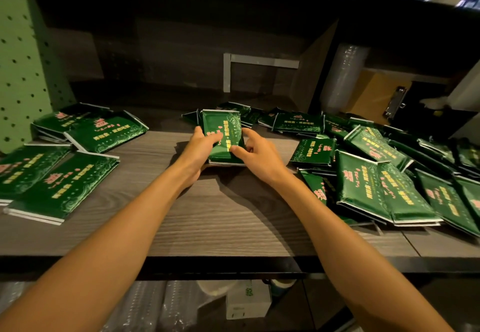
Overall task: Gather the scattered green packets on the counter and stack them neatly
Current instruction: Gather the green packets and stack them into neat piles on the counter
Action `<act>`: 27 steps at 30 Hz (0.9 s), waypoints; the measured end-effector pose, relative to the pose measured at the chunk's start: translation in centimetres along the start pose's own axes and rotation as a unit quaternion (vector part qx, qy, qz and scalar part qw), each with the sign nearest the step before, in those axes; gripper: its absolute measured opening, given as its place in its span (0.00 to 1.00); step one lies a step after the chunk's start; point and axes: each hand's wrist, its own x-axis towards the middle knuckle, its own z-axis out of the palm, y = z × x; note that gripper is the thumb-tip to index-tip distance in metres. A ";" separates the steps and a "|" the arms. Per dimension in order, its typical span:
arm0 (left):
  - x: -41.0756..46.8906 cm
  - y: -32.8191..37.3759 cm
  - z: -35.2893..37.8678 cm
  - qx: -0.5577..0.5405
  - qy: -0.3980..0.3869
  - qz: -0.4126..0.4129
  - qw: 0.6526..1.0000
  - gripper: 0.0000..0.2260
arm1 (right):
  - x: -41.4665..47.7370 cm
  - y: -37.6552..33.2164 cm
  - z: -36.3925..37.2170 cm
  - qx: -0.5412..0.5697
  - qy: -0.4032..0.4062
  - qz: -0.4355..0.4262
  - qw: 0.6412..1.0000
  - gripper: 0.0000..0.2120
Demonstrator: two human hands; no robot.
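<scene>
Green packets [223,136], a small glossy stack, sit mid-counter [207,214] on grey wood-grain. Your left hand [200,149] and right hand [255,153] both grip its sides. Flat foil rectangles form a loose heap [376,175] on your right and tidier piles [59,183] on your left.

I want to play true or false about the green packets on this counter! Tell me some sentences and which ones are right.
1. The left hand and the right hand both hold the middle stack of green packets. True.
2. The right pile is messy, with packets lying across each other. True.
3. The pegboard is red. False: it is green.
4. The counter has no packets on its left side. False: the left stacks lie there.
</scene>
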 end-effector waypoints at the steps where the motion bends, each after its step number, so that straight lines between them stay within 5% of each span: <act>1: 0.0 0.0 0.0 0.004 -0.001 -0.002 1.000 0.14 | 0.0 0.0 -0.2 -0.012 0.011 -0.002 1.000 0.21; 5: -0.1 0.0 0.1 0.007 -0.007 -0.009 1.000 0.15 | -0.3 1.0 -1.9 -0.220 0.132 0.056 0.965 0.18; 7: -0.2 0.1 0.1 0.012 -0.014 -0.013 1.000 0.15 | -0.3 1.7 -2.5 -0.330 0.097 0.143 0.928 0.25; 11: -0.2 0.1 -0.1 0.017 -0.005 -0.010 1.000 0.13 | -0.4 2.2 -2.7 -0.347 -0.037 0.277 0.896 0.30; 16: -0.1 0.2 -0.5 0.014 0.016 0.009 1.000 0.09 | -0.4 1.9 -1.8 -0.320 0.004 0.130 0.938 0.20; 21: -0.2 0.1 -0.6 0.013 0.036 0.046 0.998 0.09 | -0.2 0.5 -1.3 -0.085 -0.014 0.023 0.996 0.17; 27: -0.1 0.3 -1.1 0.014 0.055 0.049 0.997 0.08 | -0.3 2.1 -2.6 -0.281 0.071 0.119 0.950 0.31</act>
